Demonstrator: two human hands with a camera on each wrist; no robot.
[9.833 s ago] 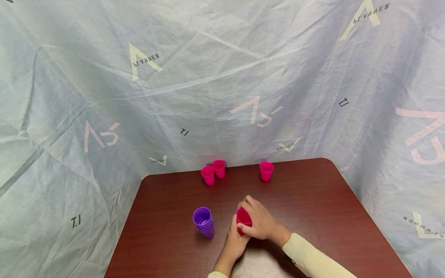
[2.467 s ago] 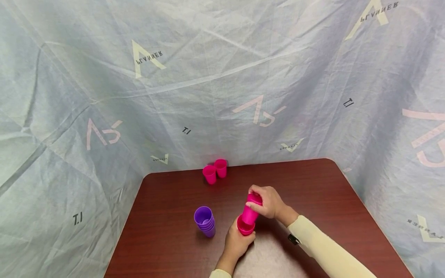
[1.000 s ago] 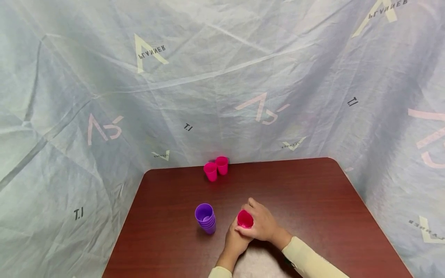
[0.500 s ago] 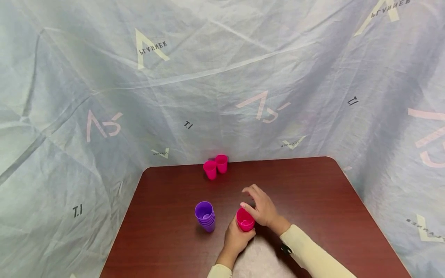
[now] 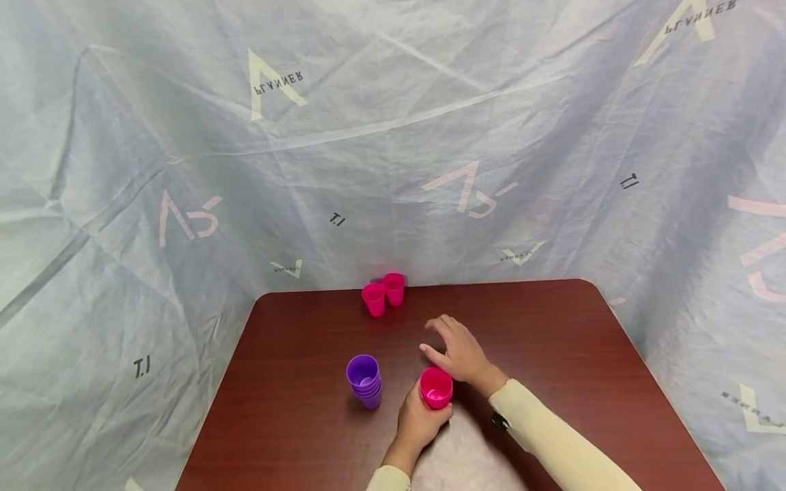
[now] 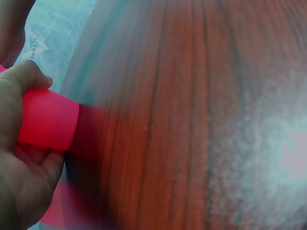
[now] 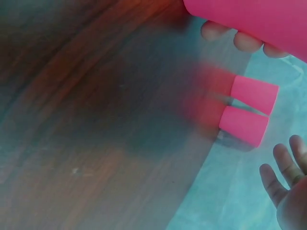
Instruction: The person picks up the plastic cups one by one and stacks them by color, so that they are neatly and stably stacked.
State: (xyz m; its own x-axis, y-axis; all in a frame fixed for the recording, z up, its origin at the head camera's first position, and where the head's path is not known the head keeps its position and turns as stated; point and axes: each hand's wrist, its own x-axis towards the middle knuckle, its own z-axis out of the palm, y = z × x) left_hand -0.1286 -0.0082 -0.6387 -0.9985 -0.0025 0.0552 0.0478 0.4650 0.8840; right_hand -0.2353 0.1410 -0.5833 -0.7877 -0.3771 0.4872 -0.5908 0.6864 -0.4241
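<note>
My left hand (image 5: 419, 421) grips a pink cup stack (image 5: 437, 387), upright with its mouth facing up, near the middle front of the table. Two rims lie close together at its top. In the left wrist view the left thumb and fingers wrap round the pink wall (image 6: 50, 120). Just beyond the stack, my right hand (image 5: 463, 351) hovers with fingers spread and loosely bent, holding nothing. The right wrist view shows its fingertips (image 7: 283, 172) apart from any cup. To the left stands a stack of several nested purple cups (image 5: 365, 378).
Two single pink cups, one (image 5: 374, 300) slightly in front of the other (image 5: 394, 289), stand upright at the back edge of the brown table (image 5: 522, 320). A grey printed cloth (image 5: 368, 170) hangs behind and along the sides.
The pink cup once at the back right was brought over by the right hand, tipped into the left hand's cup and nested there. The right hand then let go and moved slightly away.
</note>
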